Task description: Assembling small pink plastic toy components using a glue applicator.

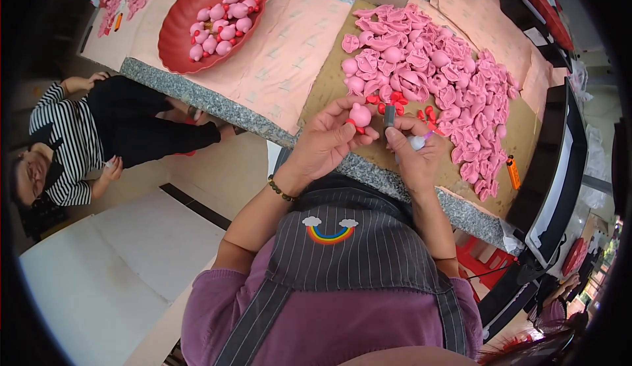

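My left hand (321, 139) pinches a small pink rounded figure (360, 115) with red parts at its lower end. Close beside it, my right hand (418, 162) is closed round a dark grey block-shaped tool (389, 117) pointing away from me. A small white bottle with a purple tip (417, 142) is also in the right hand's grip. Just beyond both hands lie loose small red pieces (397, 98). Behind and to their right spreads a large heap of pink moulded pieces (428, 56), some round, some with ruffled edges.
At the far left of the table stands a red scalloped bowl (172, 43) holding pink figures with red parts. An orange lighter (513, 172) lies right of the heap. A granite edge (197, 96) runs along the table's front. Left of it sits another person (79, 135) in stripes.
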